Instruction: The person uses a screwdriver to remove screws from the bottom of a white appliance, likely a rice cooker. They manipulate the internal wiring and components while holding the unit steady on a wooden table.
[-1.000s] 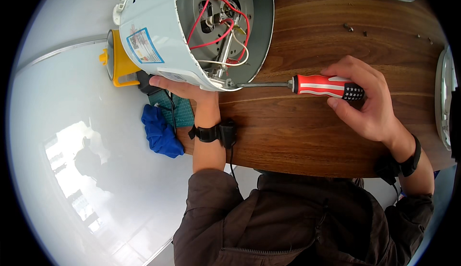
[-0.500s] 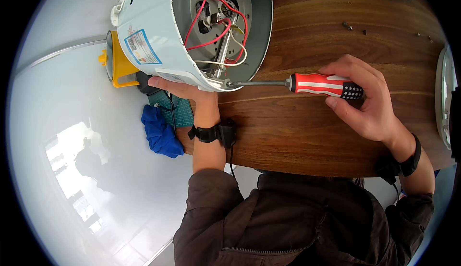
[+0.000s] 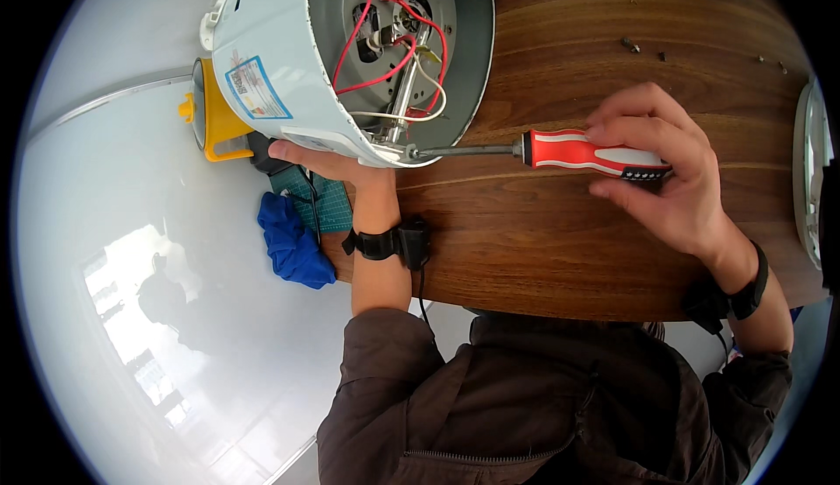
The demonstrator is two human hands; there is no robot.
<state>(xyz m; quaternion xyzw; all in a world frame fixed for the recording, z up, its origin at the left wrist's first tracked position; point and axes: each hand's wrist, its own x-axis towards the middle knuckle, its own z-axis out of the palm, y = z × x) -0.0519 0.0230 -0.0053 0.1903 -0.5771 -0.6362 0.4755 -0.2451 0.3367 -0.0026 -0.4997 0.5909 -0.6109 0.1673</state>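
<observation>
A pale blue-white round appliance housing (image 3: 284, 56) lies on its side, its open end facing right. Inside it are red wires (image 3: 381, 76), a white wire (image 3: 430, 114) and a metal rod (image 3: 405, 87). My left hand (image 3: 328, 163) supports the housing's near lower side, thumb stretched along it and the other fingers hidden. My right hand (image 3: 669, 161) is closed around the red, white and black handle of a screwdriver (image 3: 564, 150). The screwdriver's shaft points left, its tip at a small metal part (image 3: 411, 152) near the housing's lower rim.
Small screws (image 3: 630, 45) lie on the wooden table (image 3: 542, 249). At the left are a yellow container (image 3: 220, 117), a green cutting mat (image 3: 332, 205) and a blue cloth (image 3: 293, 244). A white round part (image 3: 811, 174) stands at the right edge.
The screwdriver handle has turned, and my right hand's fingers have shifted round it. The housing has moved slightly left. My left hand stays in place.
</observation>
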